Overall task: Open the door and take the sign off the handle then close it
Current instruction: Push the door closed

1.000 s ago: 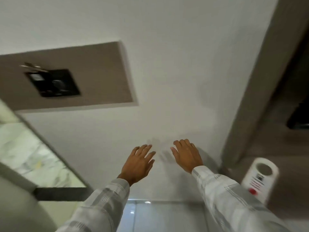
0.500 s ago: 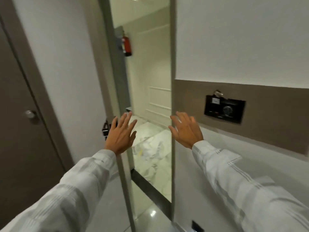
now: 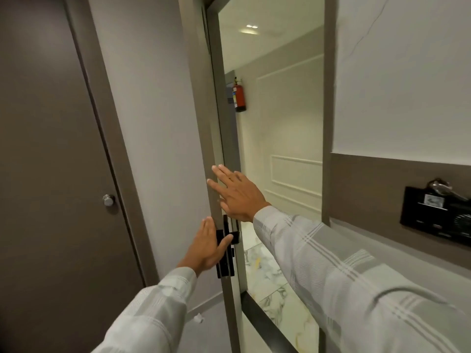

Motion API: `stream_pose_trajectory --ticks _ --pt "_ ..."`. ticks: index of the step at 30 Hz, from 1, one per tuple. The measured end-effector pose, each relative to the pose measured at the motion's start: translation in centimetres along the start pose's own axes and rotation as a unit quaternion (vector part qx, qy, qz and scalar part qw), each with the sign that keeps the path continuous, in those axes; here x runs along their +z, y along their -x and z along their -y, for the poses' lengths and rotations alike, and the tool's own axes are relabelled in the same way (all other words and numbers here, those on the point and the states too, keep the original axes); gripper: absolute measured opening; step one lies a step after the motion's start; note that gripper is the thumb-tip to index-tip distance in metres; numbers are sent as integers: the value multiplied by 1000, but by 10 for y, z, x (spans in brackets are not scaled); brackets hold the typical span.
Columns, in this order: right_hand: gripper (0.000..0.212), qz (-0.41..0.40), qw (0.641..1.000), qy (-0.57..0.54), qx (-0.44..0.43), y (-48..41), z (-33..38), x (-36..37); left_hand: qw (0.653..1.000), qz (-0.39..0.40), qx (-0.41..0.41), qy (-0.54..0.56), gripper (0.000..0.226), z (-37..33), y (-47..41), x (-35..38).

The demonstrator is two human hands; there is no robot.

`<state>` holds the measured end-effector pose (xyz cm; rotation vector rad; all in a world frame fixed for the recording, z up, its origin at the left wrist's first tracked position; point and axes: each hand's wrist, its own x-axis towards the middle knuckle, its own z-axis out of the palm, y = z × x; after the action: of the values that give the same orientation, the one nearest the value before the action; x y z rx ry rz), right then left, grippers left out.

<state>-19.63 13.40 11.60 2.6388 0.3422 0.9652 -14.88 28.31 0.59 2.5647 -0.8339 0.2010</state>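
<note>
Hallway with marble floor shows through the gap, so the grey-framed door (image 3: 204, 138) is ajar already and I'd say we're mid-opening: left hand (image 3: 209, 247) flat and open against the black lever handle (image 3: 228, 238), right hand (image 3: 238, 193) spread open on the edge just above. Half a second ago both hovered clear; no sign visible now, so next means swinging wider to check the far handle.

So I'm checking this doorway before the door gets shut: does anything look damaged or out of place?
One thing: a thin dark crack runs across the white wall at upper right. The door stands ajar with no sign visible on its black handle. A small white scrap lies on the floor.
</note>
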Motion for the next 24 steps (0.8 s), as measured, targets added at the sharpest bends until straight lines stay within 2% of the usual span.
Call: stream_pose_trajectory --ticks 4,9,13,18,21,24 --pt "52 -31 995 18 -88 -22 -15 18 987 -85 -5 133 94 -5 3 31" --pt "42 -107 983 36 -142 -27 -29 54 978 -144 31 149 90 -5 -2 51" --pt "31 -184 970 29 -158 -21 -50 68 982 -139 89 87 88 -3 -8 51" --pt "26 -263 956 26 -127 -7 -79 87 985 -114 126 17 76 -3 -34 67" --pt "20 -290 951 29 -99 9 -100 95 986 -94 137 -13 78 -2 -60 84" --pt "17 -301 949 56 -72 30 -125 99 981 -48 184 -36 79 -5 -84 108"
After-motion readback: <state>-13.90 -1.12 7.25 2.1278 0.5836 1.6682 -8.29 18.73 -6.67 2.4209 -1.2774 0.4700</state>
